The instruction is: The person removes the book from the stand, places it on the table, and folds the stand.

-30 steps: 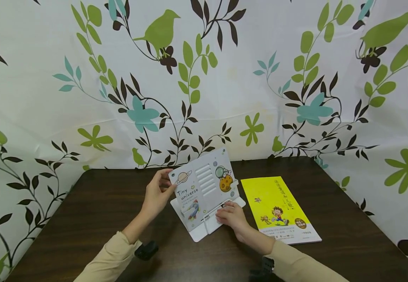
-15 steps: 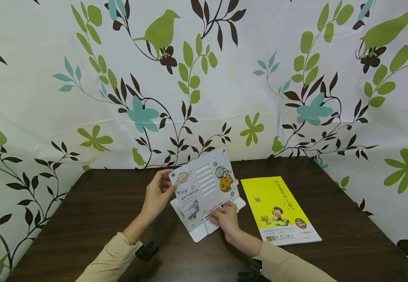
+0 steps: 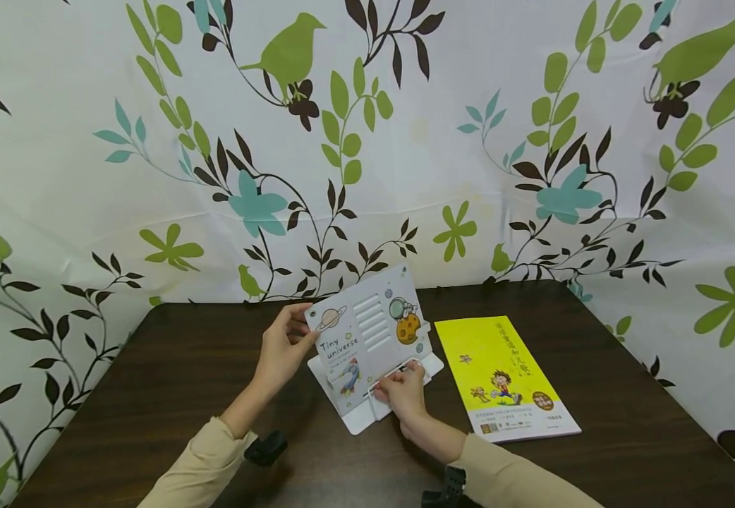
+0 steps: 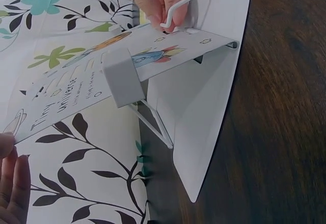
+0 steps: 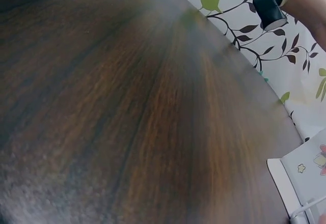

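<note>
Stand position: the white reading stand (image 3: 367, 363) is at the middle of the dark wood bench (image 3: 215, 374), set at an angle to the person. Its base plate (image 3: 360, 419) lies flat on the bench. Its panel (image 3: 399, 353), printed "Tiny universe" with a ringed planet, a rocket and an astronaut, rises tilted above the base plate. In the left wrist view, a wire strut (image 4: 154, 124) runs between the panel and the base plate, and a pale side lug (image 4: 122, 76) projects at the panel edge

Left hand (image 3: 281, 353): the thumb and fingers (image 3: 296, 315) pinch the upper left corner of the panel.

Right hand (image 3: 407, 395): the fingers are curled at the lower front edge of the panel and pinch the wire page holder (image 3: 372, 408). The right wrist view shows mainly bench surface, with part of the stand at its lower right corner.

Adjacent items: a yellow book (image 3: 478, 353) with a cartoon child on the cover lies flat on the bench, to the right of the stand and apart from it. Both arms have beige sleeves (image 3: 199, 458) and a black wrist device (image 3: 266, 449). Behind the bench hangs a white cloth (image 3: 418, 162) patterned with leaves, flowers and birds
</note>
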`<action>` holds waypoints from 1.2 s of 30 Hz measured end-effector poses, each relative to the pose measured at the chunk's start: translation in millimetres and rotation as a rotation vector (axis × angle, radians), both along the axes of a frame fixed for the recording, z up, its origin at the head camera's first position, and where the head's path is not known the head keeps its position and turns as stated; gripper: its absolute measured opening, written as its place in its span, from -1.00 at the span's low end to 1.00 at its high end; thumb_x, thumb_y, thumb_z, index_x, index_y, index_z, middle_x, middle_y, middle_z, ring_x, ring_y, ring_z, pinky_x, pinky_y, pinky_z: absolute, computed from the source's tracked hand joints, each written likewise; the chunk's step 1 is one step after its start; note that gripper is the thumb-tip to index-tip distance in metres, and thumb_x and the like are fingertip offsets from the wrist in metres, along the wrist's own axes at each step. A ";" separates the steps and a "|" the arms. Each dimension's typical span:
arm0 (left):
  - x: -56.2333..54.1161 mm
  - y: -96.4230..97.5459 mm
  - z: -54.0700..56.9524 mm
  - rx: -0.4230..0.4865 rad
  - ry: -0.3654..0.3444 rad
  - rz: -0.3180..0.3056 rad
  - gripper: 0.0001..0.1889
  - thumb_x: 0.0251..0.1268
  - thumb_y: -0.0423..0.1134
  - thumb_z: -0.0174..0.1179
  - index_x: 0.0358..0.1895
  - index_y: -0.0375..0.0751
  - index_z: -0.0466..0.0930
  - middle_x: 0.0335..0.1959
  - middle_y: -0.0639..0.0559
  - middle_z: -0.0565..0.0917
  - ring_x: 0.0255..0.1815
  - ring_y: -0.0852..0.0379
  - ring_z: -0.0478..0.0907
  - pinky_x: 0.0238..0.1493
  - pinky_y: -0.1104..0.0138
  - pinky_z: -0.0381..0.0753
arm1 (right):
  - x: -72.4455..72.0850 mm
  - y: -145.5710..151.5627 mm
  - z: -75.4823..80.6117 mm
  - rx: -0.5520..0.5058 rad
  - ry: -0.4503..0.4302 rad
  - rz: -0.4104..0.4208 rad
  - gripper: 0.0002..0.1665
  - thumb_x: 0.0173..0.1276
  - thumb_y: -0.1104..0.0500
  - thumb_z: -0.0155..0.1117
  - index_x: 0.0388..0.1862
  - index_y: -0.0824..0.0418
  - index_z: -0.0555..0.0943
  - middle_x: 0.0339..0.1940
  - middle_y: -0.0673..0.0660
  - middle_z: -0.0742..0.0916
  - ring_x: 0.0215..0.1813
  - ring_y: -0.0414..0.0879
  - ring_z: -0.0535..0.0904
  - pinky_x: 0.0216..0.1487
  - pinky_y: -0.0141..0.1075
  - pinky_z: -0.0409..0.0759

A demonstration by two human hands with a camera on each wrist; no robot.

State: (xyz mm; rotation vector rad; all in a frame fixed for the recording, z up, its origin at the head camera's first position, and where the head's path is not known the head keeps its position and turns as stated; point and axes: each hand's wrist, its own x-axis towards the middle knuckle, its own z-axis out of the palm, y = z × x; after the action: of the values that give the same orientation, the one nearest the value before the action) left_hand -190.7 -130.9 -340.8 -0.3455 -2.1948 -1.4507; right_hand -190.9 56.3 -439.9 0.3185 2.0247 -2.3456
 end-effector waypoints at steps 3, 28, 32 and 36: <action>0.9 -0.3 0.3 -0.004 -0.018 0.006 -0.56 -0.06 -0.62 0.23 -0.01 -0.48 0.44 -0.27 -0.25 0.55 -0.36 -0.04 0.50 -0.43 0.47 0.51 | -0.1 -0.1 0.4 0.000 -0.008 0.002 -0.35 0.21 0.47 0.07 0.11 0.41 -0.09 -0.46 0.12 0.50 -0.52 -0.20 0.52 -0.42 -0.41 0.59; 26.4 -3.7 -13.7 -0.064 0.148 -0.039 -0.56 -0.18 -0.61 0.32 -0.10 -0.46 0.47 -0.46 -0.13 0.56 -0.50 0.08 0.52 -0.50 0.36 0.58 | -20.0 24.3 -3.2 0.081 0.043 0.222 -0.32 0.14 0.48 0.12 0.20 0.51 0.06 -0.45 0.13 0.52 -0.56 -0.23 0.52 -0.47 -0.45 0.57; 36.1 1.1 -7.1 -0.075 0.180 -0.046 -0.56 -0.21 -0.64 0.32 -0.13 -0.52 0.45 -0.49 -0.18 0.55 -0.50 -0.01 0.52 -0.50 0.30 0.60 | -23.9 27.1 -3.7 0.085 0.045 0.249 -0.33 0.13 0.48 0.13 0.20 0.51 0.09 -0.48 0.07 0.50 -0.57 -0.23 0.51 -0.47 -0.44 0.57; 40.7 3.6 -8.3 -0.085 0.214 -0.054 -0.56 -0.25 -0.66 0.32 -0.15 -0.53 0.45 -0.48 -0.18 0.54 -0.49 -0.02 0.52 -0.50 0.27 0.60 | -28.0 31.2 -3.7 0.104 0.038 0.298 -0.32 0.13 0.48 0.13 0.22 0.51 0.11 -0.47 0.07 0.50 -0.56 -0.21 0.52 -0.44 -0.43 0.58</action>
State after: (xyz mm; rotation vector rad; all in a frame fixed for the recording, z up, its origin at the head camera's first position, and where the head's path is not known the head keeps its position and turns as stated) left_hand -150.0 -127.3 -349.1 -0.5666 -2.0920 -1.2862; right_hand -218.9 87.5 -443.6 -0.0269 2.0494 -2.0896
